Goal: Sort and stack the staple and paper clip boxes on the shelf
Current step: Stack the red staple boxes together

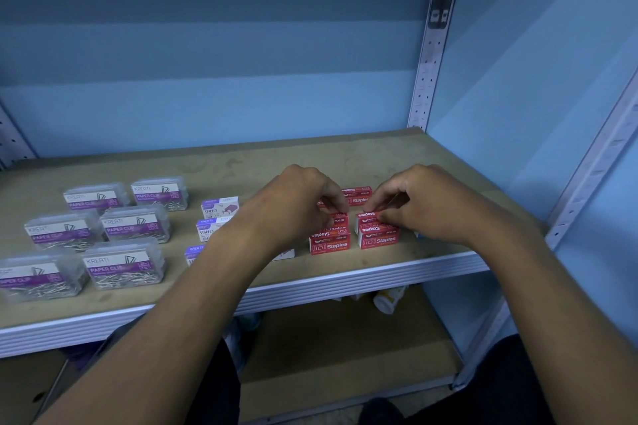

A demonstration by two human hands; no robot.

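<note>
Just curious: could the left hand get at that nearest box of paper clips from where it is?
Probably yes. The left hand is busy pinching a red staples box, but nothing stands between it and the nearest paper clip box.

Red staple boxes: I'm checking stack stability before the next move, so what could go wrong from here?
1. Both red stacks stand near the shelf's front edge; a nudge could tip boxes off.
2. The left hand and right hand each pinch a top box, so the boxes underneath could shift.
3. The left forearm crosses the white staple boxes and may brush them.
</note>
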